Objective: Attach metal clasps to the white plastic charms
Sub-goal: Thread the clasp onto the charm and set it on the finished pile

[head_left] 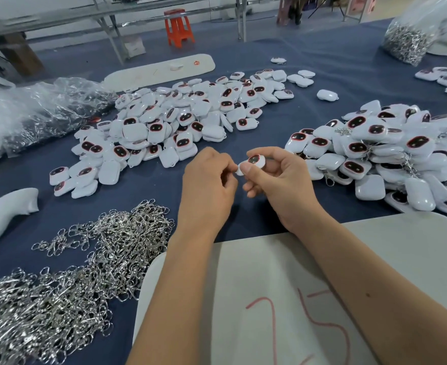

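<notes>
My right hand (275,180) pinches a white plastic charm (254,162) with a dark red-rimmed face, held above the blue table. My left hand (209,180) is right beside it, fingers curled and fingertips meeting at the charm's left end; whatever it pinches there is hidden by the fingers. A big heap of loose metal clasps (67,275) lies at the near left. A pile of bare charms (169,125) spreads across the middle. At the right lies a second pile of charms (391,156), some with clasps on them.
A white board with red marks (269,299) lies under my forearms. Crumpled clear plastic bags (40,109) sit at the left, a bag of clasps (409,40) at the far right, a white tray (161,69) behind the charms. An orange stool (177,27) stands beyond the table.
</notes>
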Demonstrator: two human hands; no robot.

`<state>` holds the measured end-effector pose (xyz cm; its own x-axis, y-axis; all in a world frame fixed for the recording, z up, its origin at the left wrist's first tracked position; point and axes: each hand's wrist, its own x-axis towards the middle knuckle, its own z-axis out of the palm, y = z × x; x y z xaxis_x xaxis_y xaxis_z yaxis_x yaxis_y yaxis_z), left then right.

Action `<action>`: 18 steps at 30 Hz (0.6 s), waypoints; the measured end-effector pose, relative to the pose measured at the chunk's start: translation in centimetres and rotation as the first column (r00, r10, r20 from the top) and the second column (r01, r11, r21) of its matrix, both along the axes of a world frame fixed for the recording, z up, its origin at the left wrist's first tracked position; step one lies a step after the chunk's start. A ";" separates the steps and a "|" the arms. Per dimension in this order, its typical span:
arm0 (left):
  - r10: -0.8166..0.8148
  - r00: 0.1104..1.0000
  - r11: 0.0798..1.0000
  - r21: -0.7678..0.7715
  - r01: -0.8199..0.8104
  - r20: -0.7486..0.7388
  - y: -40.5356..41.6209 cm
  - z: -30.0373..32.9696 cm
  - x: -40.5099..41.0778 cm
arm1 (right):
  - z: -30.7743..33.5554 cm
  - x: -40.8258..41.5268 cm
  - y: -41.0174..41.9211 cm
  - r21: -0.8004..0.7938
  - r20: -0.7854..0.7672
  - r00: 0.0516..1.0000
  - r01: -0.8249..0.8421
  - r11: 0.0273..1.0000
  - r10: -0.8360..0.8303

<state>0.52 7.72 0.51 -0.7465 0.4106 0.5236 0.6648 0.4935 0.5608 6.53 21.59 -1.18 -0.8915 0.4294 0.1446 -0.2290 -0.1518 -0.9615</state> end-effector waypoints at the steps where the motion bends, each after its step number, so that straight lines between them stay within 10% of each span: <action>1: 0.007 1.000 1.000 -0.010 -0.007 0.002 0.1 -0.1 0.1 | -0.1 0.0 -0.1 0.028 0.009 1.000 0.016 0.999 -0.016; 5: 0.085 0.953 0.932 0.315 -0.180 0.292 1.1 -0.3 0.8 | 0.1 -0.2 -0.2 0.039 -0.016 0.999 0.039 0.998 -0.039; 11: -0.385 0.570 0.647 0.653 -0.393 0.726 2.4 0.2 1.8 | 0.4 0.0 0.0 -0.046 -0.077 0.997 -0.002 0.999 -0.001; 18: -0.291 0.674 0.674 0.645 -0.359 0.679 2.3 0.0 1.7 | 0.4 0.0 0.1 -0.062 -0.045 0.999 0.004 0.998 -0.007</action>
<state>2.25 10.05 0.51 -0.9886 0.1384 -0.0588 -0.0912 -0.2411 0.9662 6.48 21.70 -0.83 -0.8822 0.4437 0.1577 -0.2729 -0.2089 -0.9391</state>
